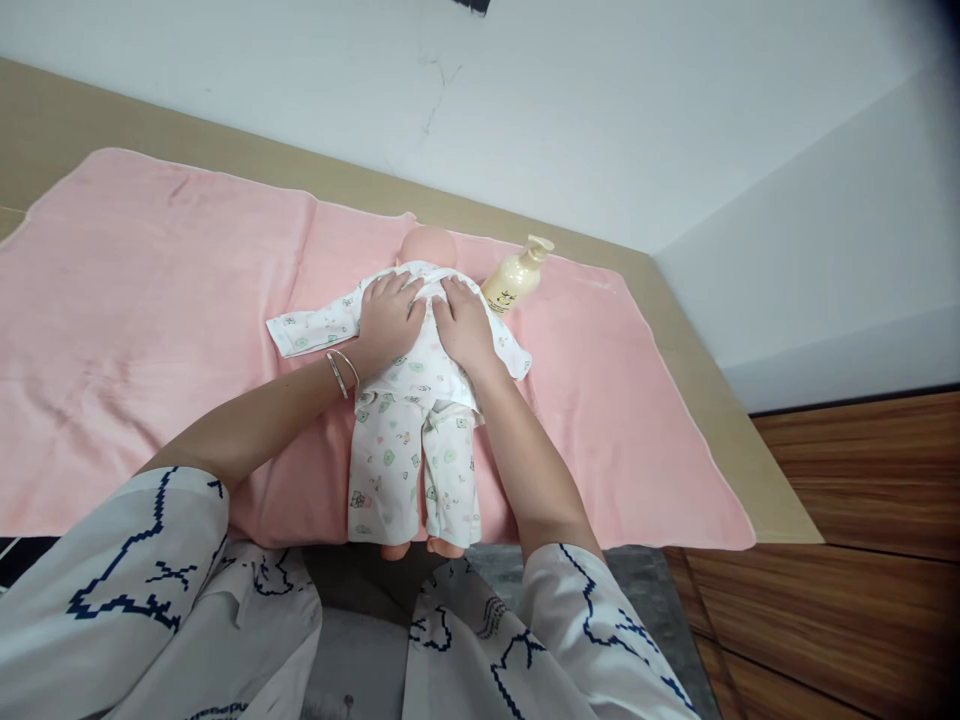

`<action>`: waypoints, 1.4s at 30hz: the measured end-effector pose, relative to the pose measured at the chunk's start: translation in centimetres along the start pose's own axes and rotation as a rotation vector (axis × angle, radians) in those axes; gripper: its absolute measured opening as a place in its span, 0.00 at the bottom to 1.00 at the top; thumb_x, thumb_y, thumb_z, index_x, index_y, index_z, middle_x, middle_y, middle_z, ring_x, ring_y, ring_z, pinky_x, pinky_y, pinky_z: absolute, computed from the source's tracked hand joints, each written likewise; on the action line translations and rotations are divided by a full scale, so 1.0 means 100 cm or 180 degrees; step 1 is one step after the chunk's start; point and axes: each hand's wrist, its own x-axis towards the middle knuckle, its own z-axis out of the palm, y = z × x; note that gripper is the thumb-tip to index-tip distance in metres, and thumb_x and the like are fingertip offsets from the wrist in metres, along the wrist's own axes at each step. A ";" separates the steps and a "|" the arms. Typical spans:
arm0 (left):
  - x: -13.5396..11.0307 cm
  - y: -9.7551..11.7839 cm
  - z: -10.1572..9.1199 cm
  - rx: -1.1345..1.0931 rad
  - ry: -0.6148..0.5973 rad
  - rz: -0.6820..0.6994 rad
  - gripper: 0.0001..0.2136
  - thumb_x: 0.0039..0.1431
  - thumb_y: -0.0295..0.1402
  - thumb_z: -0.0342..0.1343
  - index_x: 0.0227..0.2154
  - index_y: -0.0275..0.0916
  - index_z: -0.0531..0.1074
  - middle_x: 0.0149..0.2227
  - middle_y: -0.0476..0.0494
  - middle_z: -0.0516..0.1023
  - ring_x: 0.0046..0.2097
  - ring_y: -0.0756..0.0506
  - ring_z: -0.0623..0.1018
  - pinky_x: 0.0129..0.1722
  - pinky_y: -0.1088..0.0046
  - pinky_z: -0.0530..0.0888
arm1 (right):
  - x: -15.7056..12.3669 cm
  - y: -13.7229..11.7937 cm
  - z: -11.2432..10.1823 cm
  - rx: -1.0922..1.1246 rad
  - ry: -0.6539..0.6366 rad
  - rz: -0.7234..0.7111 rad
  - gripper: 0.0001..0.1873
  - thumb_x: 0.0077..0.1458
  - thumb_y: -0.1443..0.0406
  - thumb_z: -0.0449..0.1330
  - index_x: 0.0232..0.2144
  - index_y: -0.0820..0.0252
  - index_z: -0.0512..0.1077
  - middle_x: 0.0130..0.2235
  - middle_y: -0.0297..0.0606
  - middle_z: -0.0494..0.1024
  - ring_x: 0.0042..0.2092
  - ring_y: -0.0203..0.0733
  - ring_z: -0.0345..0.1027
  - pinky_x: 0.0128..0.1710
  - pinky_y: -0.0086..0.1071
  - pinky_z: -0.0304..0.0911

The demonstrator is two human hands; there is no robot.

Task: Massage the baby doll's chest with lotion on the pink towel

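A baby doll [425,246] lies face down on a pink blanket [600,420], its head toward the wall and its feet toward me. It wears a white printed top [420,370] and matching trousers [386,465]. My left hand [390,320] rests flat on the left side of the doll's upper back, fingers slightly spread. On the right side of the back lies my right hand [463,322], also flat with its fingers extended. Neither hand grips anything. Just right of the doll, a cream pump bottle [514,278] stands on the blanket, close to my right hand.
The blanket covers most of a light wooden table [701,400]. A white wall [300,90] runs along the table's far edge. Brown wood-grain panels [870,470] stand at the lower right, below the tabletop.
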 end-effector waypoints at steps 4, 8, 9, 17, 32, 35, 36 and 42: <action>0.000 -0.001 0.001 0.0002 -0.0034 -0.0048 0.19 0.67 0.35 0.46 0.57 0.43 0.73 0.62 0.42 0.73 0.65 0.37 0.69 0.67 0.52 0.63 | -0.004 -0.003 0.001 -0.0072 0.0068 0.0002 0.31 0.69 0.54 0.41 0.65 0.63 0.63 0.69 0.49 0.62 0.72 0.52 0.51 0.72 0.54 0.46; -0.002 0.000 -0.001 0.0047 -0.0033 0.0049 0.20 0.68 0.34 0.45 0.57 0.41 0.73 0.62 0.40 0.73 0.65 0.37 0.69 0.66 0.51 0.62 | -0.004 -0.002 0.002 -0.0110 -0.0018 0.0022 0.31 0.69 0.55 0.42 0.66 0.66 0.61 0.70 0.52 0.60 0.72 0.53 0.50 0.72 0.54 0.44; -0.003 0.001 -0.002 0.0074 -0.0039 0.0133 0.20 0.68 0.34 0.44 0.57 0.40 0.73 0.62 0.39 0.73 0.65 0.37 0.69 0.66 0.52 0.63 | -0.003 -0.002 0.002 -0.0108 -0.0027 0.0039 0.31 0.69 0.56 0.42 0.66 0.66 0.61 0.70 0.52 0.60 0.72 0.53 0.50 0.72 0.54 0.44; -0.003 0.005 -0.009 0.0175 -0.0148 0.0578 0.20 0.69 0.31 0.41 0.55 0.37 0.73 0.58 0.36 0.76 0.62 0.37 0.72 0.63 0.54 0.66 | -0.003 0.000 0.003 -0.0059 0.0029 0.0014 0.31 0.69 0.54 0.41 0.66 0.63 0.61 0.70 0.49 0.60 0.72 0.52 0.50 0.72 0.55 0.44; 0.000 0.002 -0.004 0.0084 -0.0177 0.0139 0.21 0.65 0.32 0.46 0.59 0.35 0.69 0.63 0.34 0.71 0.66 0.35 0.67 0.67 0.52 0.62 | -0.023 -0.037 -0.014 -0.0484 -0.0055 -0.0112 0.28 0.66 0.65 0.43 0.61 0.71 0.69 0.64 0.55 0.69 0.68 0.56 0.59 0.70 0.51 0.51; -0.003 0.005 -0.007 0.0016 -0.0255 0.0430 0.20 0.67 0.30 0.40 0.54 0.37 0.73 0.62 0.37 0.73 0.65 0.38 0.69 0.68 0.52 0.61 | -0.020 -0.034 -0.013 -0.0346 -0.0102 -0.0066 0.28 0.65 0.64 0.43 0.61 0.69 0.68 0.66 0.53 0.68 0.69 0.55 0.57 0.71 0.52 0.51; -0.004 0.005 -0.007 -0.0008 -0.0267 0.0509 0.20 0.68 0.30 0.39 0.52 0.36 0.74 0.61 0.37 0.74 0.65 0.38 0.69 0.68 0.52 0.62 | -0.017 -0.031 -0.012 -0.0284 -0.0141 -0.0044 0.28 0.65 0.64 0.43 0.62 0.69 0.67 0.67 0.52 0.66 0.70 0.54 0.55 0.71 0.53 0.50; -0.009 0.007 -0.009 -0.0044 -0.0272 0.0618 0.17 0.68 0.29 0.41 0.48 0.36 0.76 0.58 0.37 0.76 0.64 0.39 0.70 0.67 0.53 0.64 | -0.005 -0.017 -0.006 -0.0106 -0.0234 0.0136 0.34 0.61 0.63 0.44 0.66 0.71 0.59 0.71 0.51 0.57 0.73 0.55 0.48 0.72 0.57 0.44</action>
